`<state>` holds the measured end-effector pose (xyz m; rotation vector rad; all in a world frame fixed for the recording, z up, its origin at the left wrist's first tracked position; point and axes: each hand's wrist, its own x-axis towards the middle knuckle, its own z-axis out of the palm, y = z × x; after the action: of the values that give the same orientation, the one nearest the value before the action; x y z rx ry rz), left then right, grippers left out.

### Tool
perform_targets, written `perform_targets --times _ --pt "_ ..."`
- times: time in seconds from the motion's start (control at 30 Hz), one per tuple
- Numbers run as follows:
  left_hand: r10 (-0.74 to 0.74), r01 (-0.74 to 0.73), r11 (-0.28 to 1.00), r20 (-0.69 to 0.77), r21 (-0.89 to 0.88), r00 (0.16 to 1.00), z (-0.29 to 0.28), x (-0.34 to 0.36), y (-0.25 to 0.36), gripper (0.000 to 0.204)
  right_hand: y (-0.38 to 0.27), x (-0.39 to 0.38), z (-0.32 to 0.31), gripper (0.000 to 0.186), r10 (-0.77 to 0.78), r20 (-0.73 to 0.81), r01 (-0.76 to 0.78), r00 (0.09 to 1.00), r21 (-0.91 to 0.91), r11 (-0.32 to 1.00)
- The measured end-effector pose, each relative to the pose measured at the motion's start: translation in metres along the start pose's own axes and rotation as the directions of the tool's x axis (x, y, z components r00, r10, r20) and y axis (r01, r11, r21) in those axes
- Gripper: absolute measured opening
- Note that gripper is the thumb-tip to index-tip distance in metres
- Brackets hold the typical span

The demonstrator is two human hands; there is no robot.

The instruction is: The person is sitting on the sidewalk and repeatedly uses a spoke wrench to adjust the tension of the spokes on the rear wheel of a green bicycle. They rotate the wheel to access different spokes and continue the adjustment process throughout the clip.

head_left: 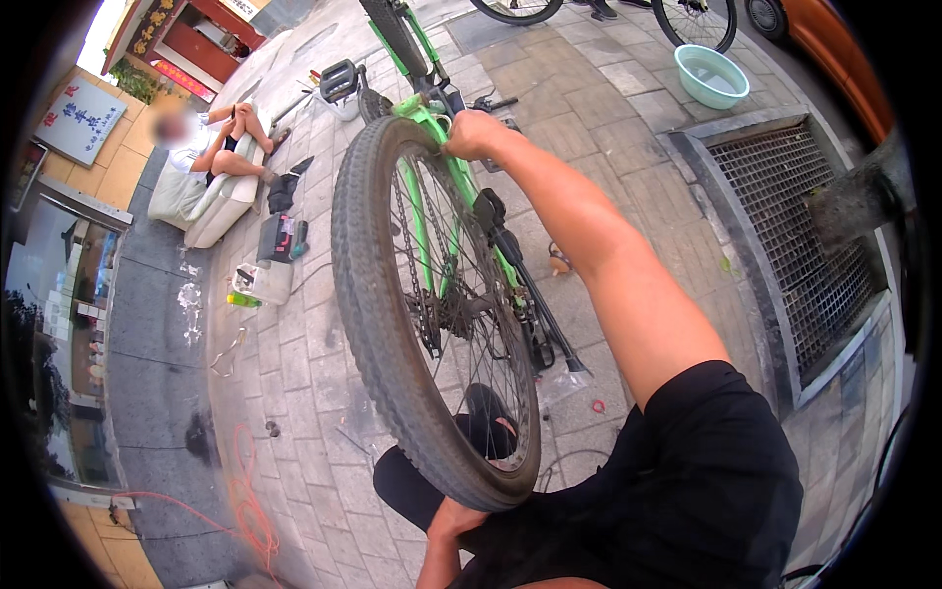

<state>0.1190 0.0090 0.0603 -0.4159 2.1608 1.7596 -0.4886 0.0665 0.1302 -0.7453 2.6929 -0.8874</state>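
A green bicycle (428, 116) fills the middle of the view, its wheel with a worn knobbly tire (378, 294) nearest to me. Chain, sprockets and derailleur (437, 319) show through and beside the spokes. My right arm reaches forward, and my right hand (476, 135) is closed on the green frame at the wheel's far side. Low down, my left hand (453, 516) touches the near end of the tire, with its fingers hidden behind the rubber. My black-clad leg is partly behind the wheel.
A person sits on a pale sofa (221, 208) at left, near a toolbox (278, 239) and a white bucket (263, 283). An orange hose (253, 510) lies on the paving. To the right are a metal grate (795, 236), a tree trunk (863, 201) and a water-filled basin (711, 77).
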Motion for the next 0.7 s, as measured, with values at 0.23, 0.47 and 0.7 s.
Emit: perform_targets --times 0.23,0.47,0.7 --pt "0.29 -0.232 0.952 -0.348 0.198 0.892 -0.116 0.063 0.065 0.03 -0.008 -0.001 0.0 0.038 -0.009 0.024 0.009 1.0 -0.001 1.0" --pt "0.32 -0.46 0.83 -0.407 -0.316 0.856 -0.14 0.187 0.286 0.073 0.003 0.001 -0.001 0.04 0.012 -0.004 -0.012 1.0 0.0 1.0" --pt "0.171 -0.246 0.894 -0.221 -0.375 0.96 -0.159 0.27 0.345 0.087 -0.004 -0.007 -0.005 0.037 -0.016 -0.008 0.017 1.0 0.004 1.0"
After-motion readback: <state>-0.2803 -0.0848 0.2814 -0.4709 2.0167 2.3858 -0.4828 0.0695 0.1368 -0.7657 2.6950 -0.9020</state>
